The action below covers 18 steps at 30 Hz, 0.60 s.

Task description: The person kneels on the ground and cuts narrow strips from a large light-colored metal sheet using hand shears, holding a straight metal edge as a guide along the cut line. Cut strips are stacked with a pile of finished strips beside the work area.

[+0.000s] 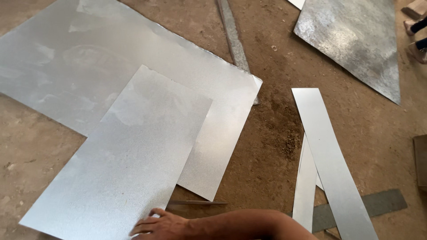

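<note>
**Flat hand on the corner of a thin metal sheet**

The smaller metal sheet (129,160) lies flat on the dirt floor (267,146), reaching up and to the left from the hand. Its upper part overlaps a larger sheet (89,58) that spreads farther up and left of the hand.

The right hand (158,226) rests on the smaller sheet's near right corner. The fingers are spread and laid flat, pointing left, and they grip nothing; whether any fingertip curls under the edge cannot be told. The left hand is out of view.

Judging by its look, the sheet is thin and fairly light but broad. It would probably flex and wobble if lifted by one corner, and slide easily over the sheet beneath. The cut edges and corners look sharp, so the safer hold seems to be along two opposite long edges, with the palms kept off the rim.

Just right of the hand and slightly above it lies a narrow metal sliver (198,203). Far above and to the right lies a long grey bar (233,40). Well to the right of the forearm, bright metal strips (329,155) cross a dark flat strip (382,202). A triangular sheet (356,40) lies far up and right, with another person's feet (416,31) beyond it.
</note>
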Motion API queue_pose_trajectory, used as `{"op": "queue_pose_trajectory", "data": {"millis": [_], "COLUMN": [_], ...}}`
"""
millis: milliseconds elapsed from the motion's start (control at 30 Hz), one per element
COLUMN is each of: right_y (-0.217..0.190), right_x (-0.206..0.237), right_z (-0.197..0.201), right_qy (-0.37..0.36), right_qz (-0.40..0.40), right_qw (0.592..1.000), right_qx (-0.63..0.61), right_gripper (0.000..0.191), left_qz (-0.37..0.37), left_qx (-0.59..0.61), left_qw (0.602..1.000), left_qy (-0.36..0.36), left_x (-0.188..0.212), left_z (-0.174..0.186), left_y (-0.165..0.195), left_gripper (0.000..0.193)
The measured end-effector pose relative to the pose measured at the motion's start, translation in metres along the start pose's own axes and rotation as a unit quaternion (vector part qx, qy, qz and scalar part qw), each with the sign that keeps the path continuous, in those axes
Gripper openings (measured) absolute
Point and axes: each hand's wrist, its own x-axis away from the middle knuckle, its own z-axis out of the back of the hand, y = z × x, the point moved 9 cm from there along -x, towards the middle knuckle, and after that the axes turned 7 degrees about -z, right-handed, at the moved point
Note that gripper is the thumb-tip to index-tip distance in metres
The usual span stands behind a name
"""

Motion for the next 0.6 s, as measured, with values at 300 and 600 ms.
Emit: {"op": "queue_pose_trajectory", "data": {"millis": [300, 600], "right_y": [-0.007, 0.007], "right_x": [-0.015, -0.001], "right_z": [0.0, 0.003], "right_qy": [-0.105, -0.15], "right_qz": [0.034, 0.017], "right_qw": [0.988, 0.982], "right_qx": [0.109, 0.11], "right_gripper": [0.076, 0.087], "left_qz": [0.161, 0.172], "left_qx": [-0.015, 0.237], "left_qw": [0.986, 0.955], "left_qy": [0.044, 0.039], "left_x": [-0.05, -0.018], "left_z": [-0.026, -0.02], "left_y": [0.003, 0.007], "left_gripper": [0.084, 0.076]}}
